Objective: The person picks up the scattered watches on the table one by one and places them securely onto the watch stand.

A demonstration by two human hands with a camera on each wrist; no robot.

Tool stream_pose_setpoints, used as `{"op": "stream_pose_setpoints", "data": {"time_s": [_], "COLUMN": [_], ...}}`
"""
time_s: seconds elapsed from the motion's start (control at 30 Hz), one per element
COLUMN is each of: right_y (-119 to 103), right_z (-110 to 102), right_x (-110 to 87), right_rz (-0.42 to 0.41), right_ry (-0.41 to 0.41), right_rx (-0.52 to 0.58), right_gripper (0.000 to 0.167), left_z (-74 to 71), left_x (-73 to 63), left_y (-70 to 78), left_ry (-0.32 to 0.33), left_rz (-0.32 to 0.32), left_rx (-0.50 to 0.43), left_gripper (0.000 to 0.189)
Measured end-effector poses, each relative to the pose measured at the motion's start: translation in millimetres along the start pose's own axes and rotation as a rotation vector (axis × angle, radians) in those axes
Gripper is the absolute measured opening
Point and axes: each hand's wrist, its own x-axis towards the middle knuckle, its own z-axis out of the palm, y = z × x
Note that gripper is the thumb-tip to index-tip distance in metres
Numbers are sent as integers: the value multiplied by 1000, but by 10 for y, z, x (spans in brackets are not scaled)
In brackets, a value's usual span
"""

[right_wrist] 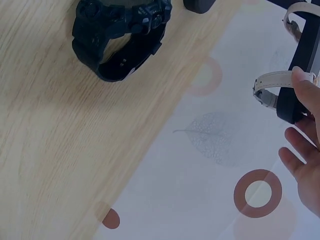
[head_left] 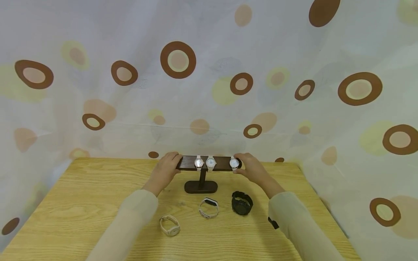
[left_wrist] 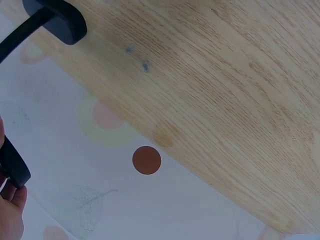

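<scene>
A dark T-shaped watch stand (head_left: 189, 162) stands at the back of the table, with three light-strapped wristwatches round its bar. My left hand (head_left: 165, 167) grips the bar's left end, fingers over the top and thumb below. At the right end, my right hand (head_left: 253, 168) holds the rightmost wristwatch (head_left: 234, 163) on the bar. In the right wrist view the thumb lies on that watch's pale strap (right_wrist: 274, 80), while other fingers are spread under the bar's end. The other two watches, one (head_left: 199, 163) beside the other (head_left: 210, 163), sit near the bar's middle.
Nearer me on the wooden table (head_left: 98, 203) lie a black chunky watch (head_left: 242, 203), a white band with a dark face (head_left: 209, 208) and a cream-strapped watch (head_left: 170, 225). A patterned sheet (head_left: 209, 90) hangs behind the table's back edge.
</scene>
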Motion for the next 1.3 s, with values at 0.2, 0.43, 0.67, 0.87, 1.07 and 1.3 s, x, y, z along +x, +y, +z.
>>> {"op": "stream_pose_setpoints", "data": {"time_s": [0.2,0.43,0.67,0.87,1.07,1.3], "right_y": [-11,-27,-50,-49,-41,-67], "right_z": [44,38,28,41,57,37], "right_x": [49,56,59,63,59,64], "right_rz": [-40,-44,-33,-42,-39,-32], "right_ry": [48,37,21,36,38,18], "right_rx": [-80,-89,-100,-94,-73,-51], "right_gripper": [54,56,57,56,57,57], "left_z": [-2,32,48,51,57,62], "left_x": [-5,-13,-21,-16,-18,-22], "left_y": [6,-2,-3,-11,-19,-27], "left_ry": [-4,34,74,71,68,73], "left_rz": [-8,18,28,32,34,31], "left_rx": [-1,12,8,28,23,7], "left_gripper": [49,49,49,50,49,49]}}
